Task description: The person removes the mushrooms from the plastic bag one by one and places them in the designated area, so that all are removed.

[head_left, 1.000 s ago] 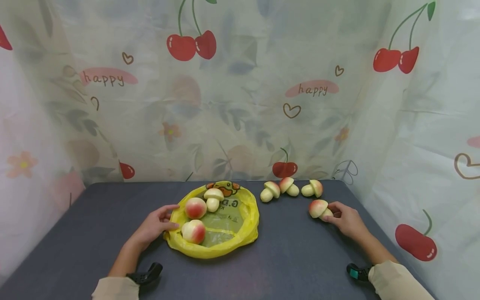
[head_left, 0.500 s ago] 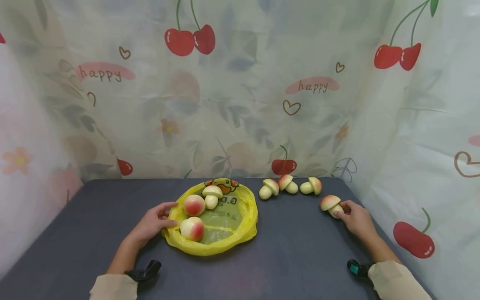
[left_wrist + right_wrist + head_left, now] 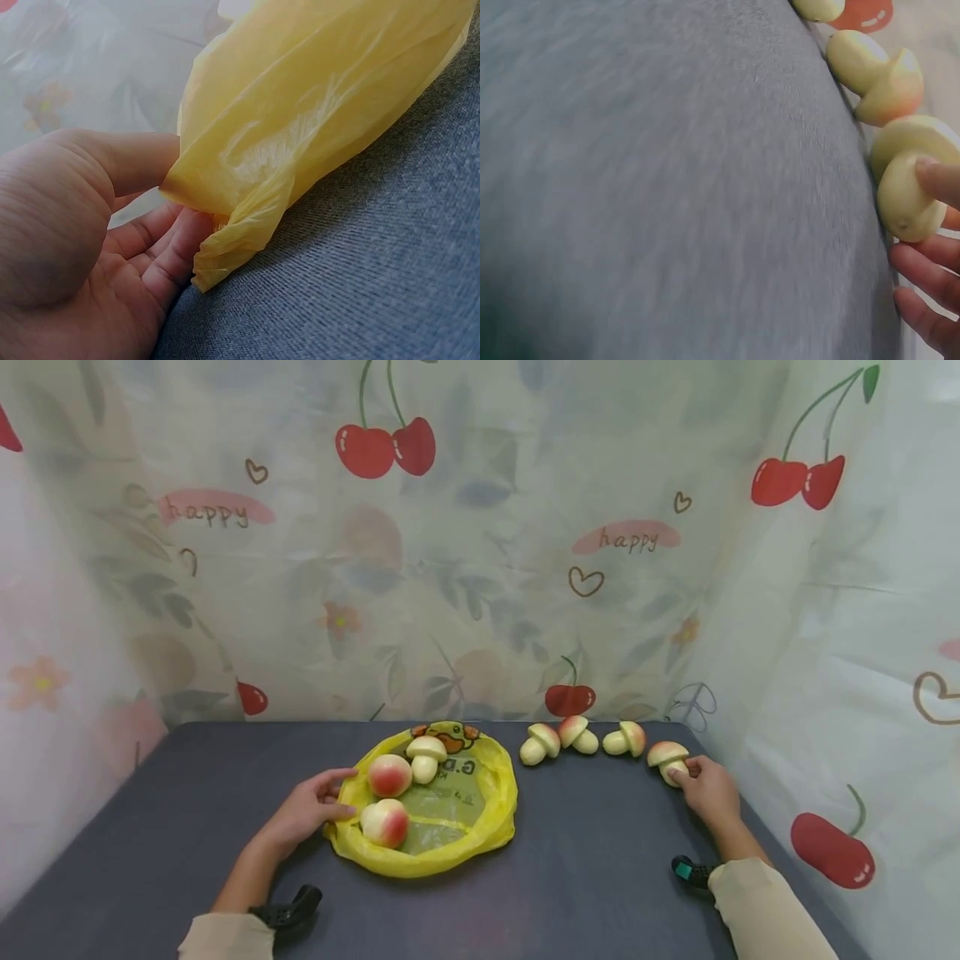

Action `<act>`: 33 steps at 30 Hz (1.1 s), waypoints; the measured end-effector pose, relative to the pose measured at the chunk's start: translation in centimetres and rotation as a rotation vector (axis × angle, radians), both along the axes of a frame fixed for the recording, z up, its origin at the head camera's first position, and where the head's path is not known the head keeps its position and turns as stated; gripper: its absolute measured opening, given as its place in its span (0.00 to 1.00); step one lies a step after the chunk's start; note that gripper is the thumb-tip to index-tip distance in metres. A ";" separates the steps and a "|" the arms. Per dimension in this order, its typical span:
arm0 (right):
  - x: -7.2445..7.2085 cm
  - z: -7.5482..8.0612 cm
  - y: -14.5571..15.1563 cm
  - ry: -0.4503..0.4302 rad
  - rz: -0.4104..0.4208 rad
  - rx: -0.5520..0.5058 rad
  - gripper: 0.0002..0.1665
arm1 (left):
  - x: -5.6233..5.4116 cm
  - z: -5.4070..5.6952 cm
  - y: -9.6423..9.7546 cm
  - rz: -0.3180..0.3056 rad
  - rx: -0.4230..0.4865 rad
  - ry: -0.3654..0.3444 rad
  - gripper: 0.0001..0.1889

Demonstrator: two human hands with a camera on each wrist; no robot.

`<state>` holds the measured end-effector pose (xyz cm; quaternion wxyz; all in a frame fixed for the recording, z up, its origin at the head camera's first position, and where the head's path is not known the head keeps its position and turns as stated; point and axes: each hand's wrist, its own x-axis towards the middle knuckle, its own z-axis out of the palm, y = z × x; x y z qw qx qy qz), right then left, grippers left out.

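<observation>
A yellow plastic bag lies opened out on the table, its rim spread in a ring. Inside it are a toy mushroom and two round red-and-cream pieces, an upper one and a lower one. At the bag's left side my left hand pinches its edge; the left wrist view shows thumb and fingers on the yellow film. My right hand holds a toy mushroom by its stem, cap upward, near the table's right edge. In the right wrist view the thumb presses that mushroom's stem.
Along the back edge lie three more toy mushrooms: one on the left, one in the middle and one on the right, close to the held one. A printed curtain hangs behind the dark table and along its sides.
My right hand has moved back and to the right with the toy mushroom, bringing it beside the back row and its cap more upright. My left hand stays on the bag.
</observation>
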<state>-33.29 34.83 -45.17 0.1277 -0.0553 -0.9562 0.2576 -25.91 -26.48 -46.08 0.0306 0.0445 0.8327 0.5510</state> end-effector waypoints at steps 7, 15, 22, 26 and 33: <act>-1.3 0.2 -0.8 0.004 -0.086 -0.032 0.30 | 0.1 0.1 -0.1 0.002 0.004 0.010 0.35; -2.4 0.4 -1.3 -0.026 -0.172 -0.072 0.31 | 0.3 0.5 0.3 0.001 0.006 0.012 0.35; -3.2 0.6 -1.6 -0.074 -0.237 -0.094 0.34 | 0.0 -0.2 -0.1 0.009 0.012 0.000 0.35; -3.3 0.6 -1.6 -0.075 -0.254 -0.114 0.35 | -0.1 -0.1 0.0 0.011 0.002 -0.001 0.35; -3.3 0.5 -1.5 -0.088 -0.265 -0.139 0.38 | -0.1 -0.4 -0.1 0.007 -0.022 0.001 0.34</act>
